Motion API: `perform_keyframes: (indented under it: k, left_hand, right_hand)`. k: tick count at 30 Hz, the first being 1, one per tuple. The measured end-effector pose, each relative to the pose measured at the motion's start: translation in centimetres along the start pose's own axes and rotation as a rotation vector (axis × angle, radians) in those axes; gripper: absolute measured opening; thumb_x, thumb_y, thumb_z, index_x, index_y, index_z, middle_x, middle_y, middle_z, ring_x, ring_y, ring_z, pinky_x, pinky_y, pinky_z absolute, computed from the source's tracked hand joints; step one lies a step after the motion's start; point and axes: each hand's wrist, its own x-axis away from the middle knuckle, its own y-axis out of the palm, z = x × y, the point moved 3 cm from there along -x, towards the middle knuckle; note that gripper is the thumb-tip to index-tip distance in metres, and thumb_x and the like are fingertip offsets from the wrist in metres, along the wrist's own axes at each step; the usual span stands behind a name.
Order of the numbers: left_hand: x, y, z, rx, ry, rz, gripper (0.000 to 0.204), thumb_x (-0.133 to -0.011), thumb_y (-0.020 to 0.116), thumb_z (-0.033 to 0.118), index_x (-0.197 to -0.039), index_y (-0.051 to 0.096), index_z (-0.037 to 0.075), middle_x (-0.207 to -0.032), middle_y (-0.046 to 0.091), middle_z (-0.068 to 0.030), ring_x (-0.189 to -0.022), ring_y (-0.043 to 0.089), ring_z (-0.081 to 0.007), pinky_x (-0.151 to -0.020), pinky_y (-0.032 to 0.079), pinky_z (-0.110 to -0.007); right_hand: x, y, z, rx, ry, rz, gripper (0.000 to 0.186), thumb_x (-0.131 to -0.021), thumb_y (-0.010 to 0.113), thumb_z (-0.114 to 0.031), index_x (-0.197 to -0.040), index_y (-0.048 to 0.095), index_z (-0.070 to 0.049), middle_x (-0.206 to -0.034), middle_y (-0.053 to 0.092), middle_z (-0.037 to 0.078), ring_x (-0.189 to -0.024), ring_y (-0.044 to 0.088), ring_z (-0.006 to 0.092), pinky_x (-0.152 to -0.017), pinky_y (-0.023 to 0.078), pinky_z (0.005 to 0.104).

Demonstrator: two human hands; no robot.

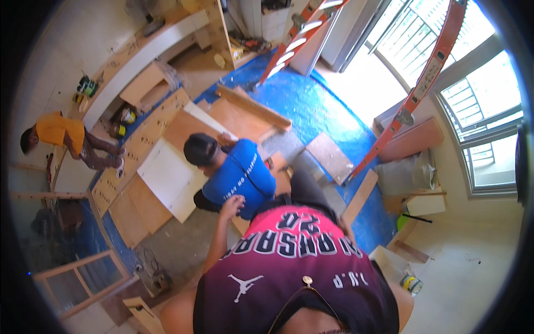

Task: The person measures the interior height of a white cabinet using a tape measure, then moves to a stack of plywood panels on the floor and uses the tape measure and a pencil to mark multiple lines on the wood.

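My left hand (231,206) is raised in front of my body, close to the back of a crouching co-worker's blue shirt (245,178). Its fingers look curled; anything inside them is too small to make out, and I cannot tell whether it touches the shirt. Of my right hand (344,226), only a sliver shows beside my hip, its fingers hidden behind my red and black jersey (300,256). The co-worker, in a black cap (200,148), has one hand (225,139) at the edge of a pale panel (169,172) on the floor.
Wooden boards (139,203) cover much of the floor, over blue sheeting (311,100). An orange ladder (409,108) stands at the right, by the windows. Another person in an orange shirt (60,132) bends over at the far left. A wooden frame (80,278) lies at lower left.
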Motion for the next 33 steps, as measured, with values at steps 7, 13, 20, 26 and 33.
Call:
perform_keyframes:
  k: [7, 13, 20, 26, 33]
  left_hand:
    - [11.3, 1.8, 3.9, 0.236, -0.004, 0.353, 0.031, -0.106, 0.059, 0.040, -0.124, 0.066, 0.015, -0.120, 0.070, 0.0001, -0.109, 0.063, -0.0139, -0.089, 0.049, -0.033]
    - [12.1, 4.0, 13.5, 0.326, 0.072, 0.345, 0.027, -0.109, 0.053, 0.032, -0.124, 0.065, 0.013, -0.124, 0.069, -0.0024, -0.107, 0.065, -0.0152, -0.090, 0.051, -0.032]
    - [-18.5, 12.0, 24.7, 0.349, 0.256, 0.034, 0.023, -0.109, 0.057, 0.027, -0.121, 0.067, 0.010, -0.117, 0.072, -0.0034, -0.092, 0.068, -0.0113, -0.076, 0.052, -0.024]
    - [-35.4, 12.6, 29.6, 0.006, 0.492, 0.189, 0.037, -0.107, 0.059, 0.035, -0.130, 0.064, 0.006, -0.116, 0.072, -0.0059, -0.103, 0.068, -0.0185, -0.088, 0.053, -0.033]
    - [-30.2, 11.9, 33.2, 0.322, 0.245, 0.422, 0.032, -0.106, 0.061, 0.032, -0.128, 0.066, 0.008, -0.116, 0.071, -0.0026, -0.094, 0.065, -0.0110, -0.081, 0.051, -0.027]
  right_hand:
    - [-25.4, -13.5, -21.0, 0.430, -0.508, 0.049, 0.036, -0.106, 0.045, -0.025, -0.117, 0.064, 0.003, -0.122, 0.065, 0.030, -0.108, 0.064, 0.0480, -0.093, 0.050, 0.0559]
    - [-31.0, -22.2, -46.0, 0.203, -0.649, -0.048, 0.030, -0.103, 0.056, -0.031, -0.116, 0.068, -0.007, -0.103, 0.071, 0.028, -0.097, 0.067, 0.0508, -0.086, 0.052, 0.0593]
    - [-41.6, -41.2, -43.6, 0.408, -0.686, 0.148, 0.031, -0.103, 0.056, -0.027, -0.115, 0.068, 0.000, -0.100, 0.075, 0.016, -0.086, 0.072, 0.0370, -0.080, 0.055, 0.0478]
    - [-44.1, -44.0, -51.1, -0.089, -0.838, -0.334, 0.030, -0.110, 0.047, -0.017, -0.120, 0.069, 0.001, -0.103, 0.070, 0.016, -0.077, 0.069, 0.0195, -0.073, 0.054, 0.0374]
    - [-46.1, -37.1, -75.2, 0.082, -0.797, -0.609, 0.036, -0.112, 0.044, -0.026, -0.134, 0.062, -0.004, -0.087, 0.072, 0.011, -0.067, 0.065, 0.0147, -0.064, 0.053, 0.0336]
